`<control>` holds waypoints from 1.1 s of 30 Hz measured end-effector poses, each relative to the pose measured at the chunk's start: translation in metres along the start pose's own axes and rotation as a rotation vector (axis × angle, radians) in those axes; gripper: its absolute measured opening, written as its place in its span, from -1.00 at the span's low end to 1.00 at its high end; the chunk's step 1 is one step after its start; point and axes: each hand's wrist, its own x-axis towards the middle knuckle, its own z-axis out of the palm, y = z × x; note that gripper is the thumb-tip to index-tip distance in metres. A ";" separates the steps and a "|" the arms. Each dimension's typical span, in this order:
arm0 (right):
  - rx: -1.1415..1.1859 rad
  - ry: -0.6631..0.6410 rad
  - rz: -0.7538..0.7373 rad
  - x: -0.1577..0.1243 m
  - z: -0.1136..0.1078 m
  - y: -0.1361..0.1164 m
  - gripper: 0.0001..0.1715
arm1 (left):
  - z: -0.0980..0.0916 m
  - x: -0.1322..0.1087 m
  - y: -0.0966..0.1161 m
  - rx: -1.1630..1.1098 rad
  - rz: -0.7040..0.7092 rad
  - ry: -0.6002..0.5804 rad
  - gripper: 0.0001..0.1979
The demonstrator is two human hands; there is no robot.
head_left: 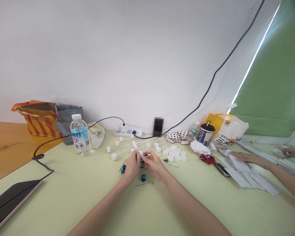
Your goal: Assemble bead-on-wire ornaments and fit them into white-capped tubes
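Bringing both bare hands together over a pale green table, a person works amid small blue pieces, the left hand (pixel 133 165) and right hand (pixel 157 166) nearly meeting at the fingertips. The fingers of both are curled, but the pieces between them are partly hidden, and whether either hand is gripping one cannot be told. One blue piece (pixel 143 178) sits on the table just below the hands, near a thin metal rod (pixel 144 184); more blue parts (pixel 123 169) lie beside the left hand. Beyond the hands are clear tubes with white caps (pixel 114 156), and a cluster of white discs (pixel 174 153) spreads to their right. A water bottle (pixel 80 139) stands upright at left, and a power strip (pixel 127 132) lies near the wall. At right, red-handled scissors (pixel 207 159) lie near a lidded cup (pixel 206 134) and a paper bag (pixel 227 129), while another person's hand (pixel 250 158) rests on flat white packets (pixel 245 175).
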 end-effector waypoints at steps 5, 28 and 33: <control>-0.017 -0.022 -0.009 0.000 -0.001 0.002 -0.51 | 0.001 0.000 -0.001 0.006 0.008 0.016 -0.77; 0.015 -0.014 0.088 0.002 0.001 0.003 -0.51 | 0.002 -0.002 -0.002 -0.015 -0.005 0.014 -0.76; 0.051 -0.020 0.029 0.003 0.001 0.004 -0.48 | 0.002 -0.001 -0.003 -0.015 -0.011 0.014 -0.77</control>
